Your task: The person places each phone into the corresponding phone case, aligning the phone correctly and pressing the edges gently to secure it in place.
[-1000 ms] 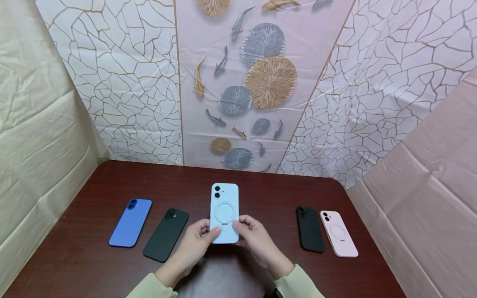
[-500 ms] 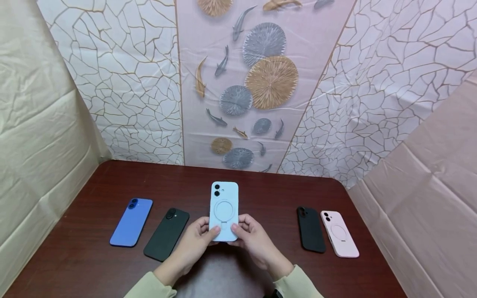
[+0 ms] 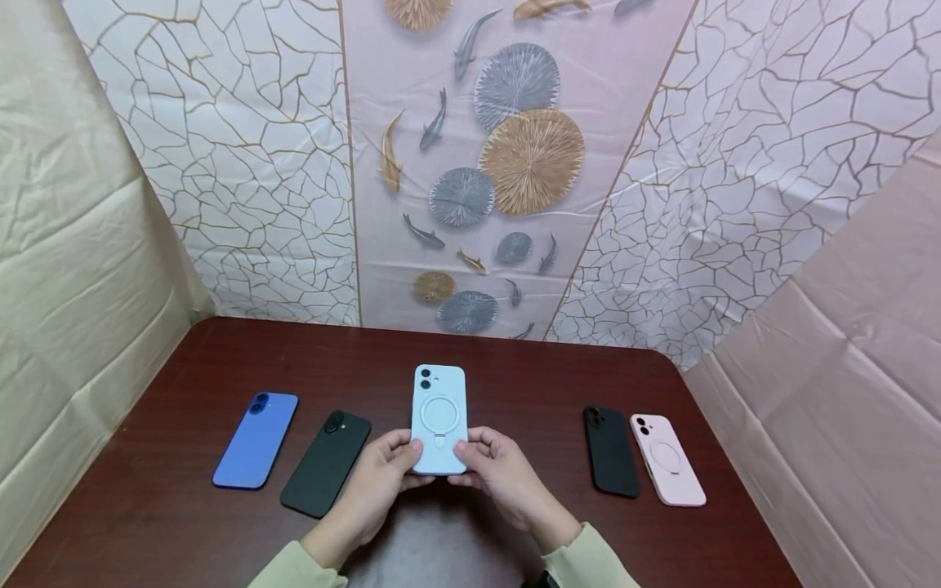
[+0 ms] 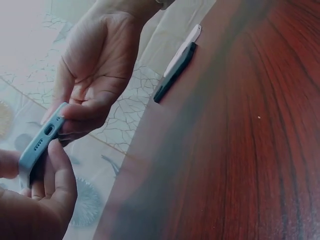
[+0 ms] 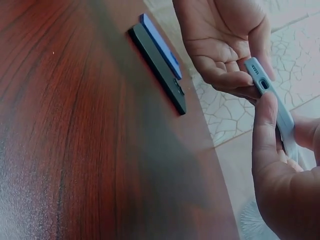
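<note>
A phone in a light blue case (image 3: 439, 412) is held up over the middle of the table, its back with a ring and two camera lenses facing up. My left hand (image 3: 376, 488) grips its lower left corner, thumb on the back and fingers beneath. On the opposite lower corner, my right hand (image 3: 509, 478) pinches it the same way. In the left wrist view, the case's bottom edge (image 4: 48, 130) shows a charging port opening and a row of small holes. A dark underside shows between the fingers there. The screen side is mostly hidden.
To the left on the dark red table (image 3: 353, 355) lie a blue phone (image 3: 256, 441) and a black phone (image 3: 327, 464). On the right, a black phone case (image 3: 613, 452) lies beside a pale pink case (image 3: 667, 460) with a ring. Patterned cloth (image 3: 456, 245) hangs behind the table.
The light blue phone's top end has tipped back and down slightly, so its back looks shorter. Both hands keep their grip at the lower corners.
</note>
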Motion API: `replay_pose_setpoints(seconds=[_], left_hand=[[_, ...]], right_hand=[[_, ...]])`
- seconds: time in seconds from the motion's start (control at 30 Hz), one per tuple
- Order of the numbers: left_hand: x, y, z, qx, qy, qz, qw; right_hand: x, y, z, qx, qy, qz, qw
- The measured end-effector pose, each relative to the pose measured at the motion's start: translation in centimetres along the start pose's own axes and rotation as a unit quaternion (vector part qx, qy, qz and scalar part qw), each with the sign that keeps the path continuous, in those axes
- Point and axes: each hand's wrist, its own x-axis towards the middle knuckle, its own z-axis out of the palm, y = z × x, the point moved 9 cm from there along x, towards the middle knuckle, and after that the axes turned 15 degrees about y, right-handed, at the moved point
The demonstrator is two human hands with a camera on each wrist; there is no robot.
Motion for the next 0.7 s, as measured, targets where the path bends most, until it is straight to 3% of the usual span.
replay_pose_setpoints(seconds=[0.5, 0.7], left_hand=[[0.01, -0.28, 0.06, -0.021, 0.009, -0.007, 0.9997], [-0.1, -0.44, 0.44, 0.018, -0.014, -0.002, 0.9997]], right_hand=[[-0.19, -0.77, -0.03, -0.016, 0.015, -0.023, 0.999], [0.22, -0.52, -0.46, -0.012, 0.036, -0.022, 0.999]])
